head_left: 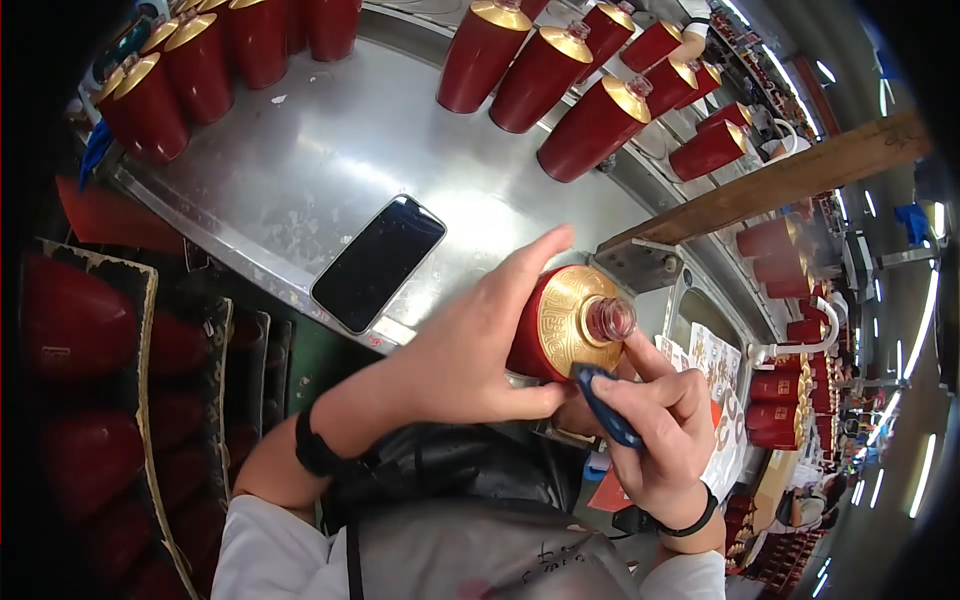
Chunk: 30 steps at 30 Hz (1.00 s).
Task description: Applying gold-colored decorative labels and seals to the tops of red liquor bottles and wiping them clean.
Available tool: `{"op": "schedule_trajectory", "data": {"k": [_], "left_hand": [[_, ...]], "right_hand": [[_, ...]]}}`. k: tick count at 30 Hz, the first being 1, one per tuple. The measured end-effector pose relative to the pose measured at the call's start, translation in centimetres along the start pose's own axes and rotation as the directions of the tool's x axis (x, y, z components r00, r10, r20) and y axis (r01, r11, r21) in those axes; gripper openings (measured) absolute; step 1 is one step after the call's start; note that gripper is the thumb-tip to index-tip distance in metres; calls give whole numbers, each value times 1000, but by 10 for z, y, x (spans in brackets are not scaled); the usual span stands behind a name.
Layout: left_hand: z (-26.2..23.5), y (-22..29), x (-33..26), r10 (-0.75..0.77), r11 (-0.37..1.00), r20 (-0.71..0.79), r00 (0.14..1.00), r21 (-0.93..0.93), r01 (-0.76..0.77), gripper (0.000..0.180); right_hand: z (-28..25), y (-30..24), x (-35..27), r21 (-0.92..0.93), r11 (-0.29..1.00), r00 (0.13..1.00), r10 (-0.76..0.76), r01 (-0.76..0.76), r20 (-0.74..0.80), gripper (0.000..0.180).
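Note:
A dark red bottle with a patterned gold shoulder (566, 322) and a clear glass neck is tilted in front of me, its neck toward the right. My left hand (475, 345) is wrapped round its red body, thumb and fingers on either side. In my right hand (660, 425) a small dark blue piece, perhaps a folded cloth (608, 408), is pinched, and its tip touches the lower edge of the gold shoulder. Just left of my left hand, a phone with a black screen (378, 264) lies on the metal tabletop (290, 150).
More red bottles (595, 128) with gold shoulders stand along the far side and at the far left (200, 60). A wooden bar (780, 180) crosses at the right above printed sheets (712, 360). Crates of red bottles (90, 380) sit at the lower left. Another person's hand (690, 42) shows at the back.

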State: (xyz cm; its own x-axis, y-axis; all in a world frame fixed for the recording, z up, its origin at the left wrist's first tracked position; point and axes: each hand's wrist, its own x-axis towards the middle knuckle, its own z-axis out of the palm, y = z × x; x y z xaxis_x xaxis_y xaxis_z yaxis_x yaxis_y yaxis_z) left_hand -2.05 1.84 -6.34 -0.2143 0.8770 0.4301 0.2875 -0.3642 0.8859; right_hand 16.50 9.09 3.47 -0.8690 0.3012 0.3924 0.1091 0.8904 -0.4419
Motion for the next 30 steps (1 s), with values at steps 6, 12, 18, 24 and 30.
{"op": "schedule_trajectory", "data": {"k": [6,12,18,24,30], "left_hand": [[2,-3,6,3,998,17,1000,64,-4,90],[24,-10,6,26,999,-230,973,-23,-32,87],[34,-11,4,82,995,-300,950,86,-59,91],[41,-7,1,157,974,-384,910,213,-78,90],[38,0,-2,145,965,-360,922,257,-51,102]], "right_hand": [[-4,-6,7,-67,993,996,94,-94,-2,34],[-7,-2,8,-18,998,986,-61,65,153,41],[2,-4,6,-109,994,999,2,-6,-34,40],[0,0,9,-29,999,997,33,-35,-76,49],[-7,-7,7,-17,999,996,-46,47,81,41]]}}
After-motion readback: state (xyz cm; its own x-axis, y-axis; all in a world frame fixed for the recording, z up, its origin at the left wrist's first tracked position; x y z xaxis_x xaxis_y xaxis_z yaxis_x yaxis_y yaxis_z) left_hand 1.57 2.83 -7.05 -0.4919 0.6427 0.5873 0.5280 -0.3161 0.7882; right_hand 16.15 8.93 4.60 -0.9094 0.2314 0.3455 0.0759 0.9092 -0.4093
